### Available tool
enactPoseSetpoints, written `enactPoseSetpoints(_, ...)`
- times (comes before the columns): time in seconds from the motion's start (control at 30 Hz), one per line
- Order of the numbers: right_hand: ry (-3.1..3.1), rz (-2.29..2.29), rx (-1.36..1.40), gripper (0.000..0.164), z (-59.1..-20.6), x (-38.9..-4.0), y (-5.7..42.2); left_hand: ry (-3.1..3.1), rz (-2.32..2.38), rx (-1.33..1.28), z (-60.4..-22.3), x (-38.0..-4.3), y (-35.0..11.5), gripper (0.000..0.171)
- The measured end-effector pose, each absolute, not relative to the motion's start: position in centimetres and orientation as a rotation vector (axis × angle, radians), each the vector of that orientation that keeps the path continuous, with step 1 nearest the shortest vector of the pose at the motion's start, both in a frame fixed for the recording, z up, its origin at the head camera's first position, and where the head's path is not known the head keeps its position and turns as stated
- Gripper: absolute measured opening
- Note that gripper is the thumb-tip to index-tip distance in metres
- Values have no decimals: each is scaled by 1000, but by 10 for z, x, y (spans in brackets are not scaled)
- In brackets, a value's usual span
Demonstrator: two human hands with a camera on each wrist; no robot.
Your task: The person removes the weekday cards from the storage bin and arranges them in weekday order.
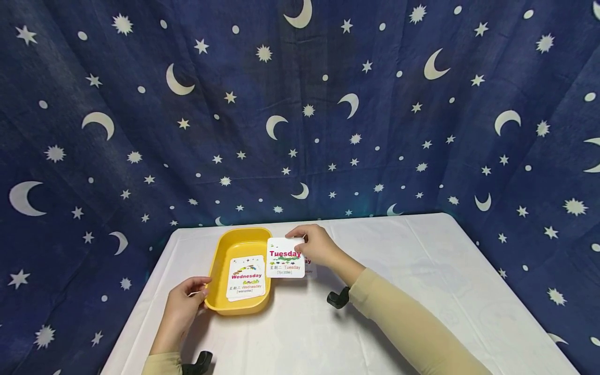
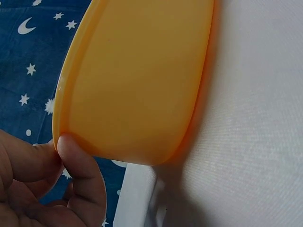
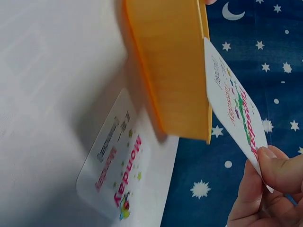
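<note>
A yellow plastic tray (image 1: 240,311) stands on the left part of the table. My left hand (image 1: 185,304) pinches its rim near the front left corner, thumb and fingers on either side, as the left wrist view shows. Inside the tray lies a small stack of white cards, a Wednesday card (image 1: 246,286) on top. By one corner my right hand (image 1: 319,246) pinches a Tuesday card (image 1: 284,265), held up beside the tray's right rim. Beneath it, a Monday card (image 3: 116,161) lies face up on the table, partly hidden in the head view.
A white cloth (image 1: 408,260) covers the table. Behind it hangs a dark blue curtain (image 1: 398,130) with moons and stars. Black wrist-camera mounts (image 1: 338,298) sit beside both wrists.
</note>
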State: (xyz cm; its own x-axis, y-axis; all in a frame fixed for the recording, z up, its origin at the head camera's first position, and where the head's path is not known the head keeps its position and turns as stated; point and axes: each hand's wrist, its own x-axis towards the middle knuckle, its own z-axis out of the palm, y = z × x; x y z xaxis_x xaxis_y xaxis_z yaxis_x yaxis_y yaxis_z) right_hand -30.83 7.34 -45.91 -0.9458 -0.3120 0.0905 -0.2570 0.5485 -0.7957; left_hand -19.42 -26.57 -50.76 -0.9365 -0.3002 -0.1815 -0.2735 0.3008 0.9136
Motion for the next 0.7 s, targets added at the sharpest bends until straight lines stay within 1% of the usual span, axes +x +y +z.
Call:
enactPoseSetpoints(0.4,2727,-1369,-520,38,-467,-312,105,-2506,-1775,531,-506,-193,-265,32)
enactPoseSetpoints(0.7,2771,-1310,-482,39,-477,-317,124,-2497,-1769,529,-507,-193,-266,32)
